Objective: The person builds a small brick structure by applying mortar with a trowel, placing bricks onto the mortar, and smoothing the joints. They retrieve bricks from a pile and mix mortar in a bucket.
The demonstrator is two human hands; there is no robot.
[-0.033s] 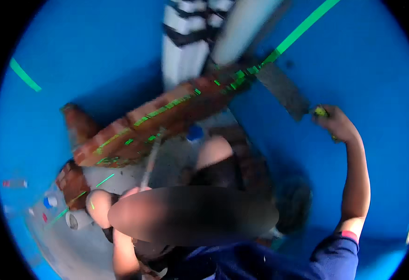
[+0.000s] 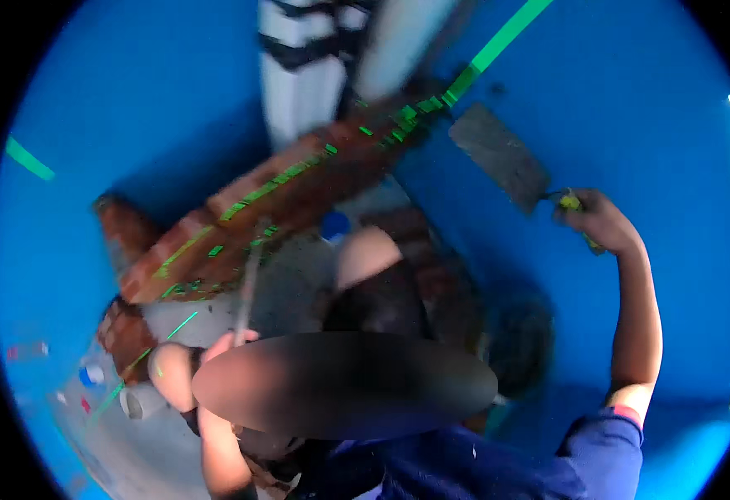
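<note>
My right hand is closed round the yellow-and-dark handle of a trowel. Its flat, grey rectangular blade points up and left, in front of the blue wall. Low on the left, my left hand is closed on a thin pale stick, which slants up toward the brick wall. A blurred oval covers much of that hand. The low, curved brick wall crosses the middle, with broken green light lines along it. No contact shows between the trowel and the bricks.
A blue wall surrounds the work, crossed by a bright green line. White pipes with black bands stand behind the bricks. My bent knees are close to the brickwork. A white cup and a blue round thing are on the floor.
The brick wall and pipes have shifted left in the picture as the view turned. My right hand and the trowel keep nearly the same place; the blade looks sharper.
</note>
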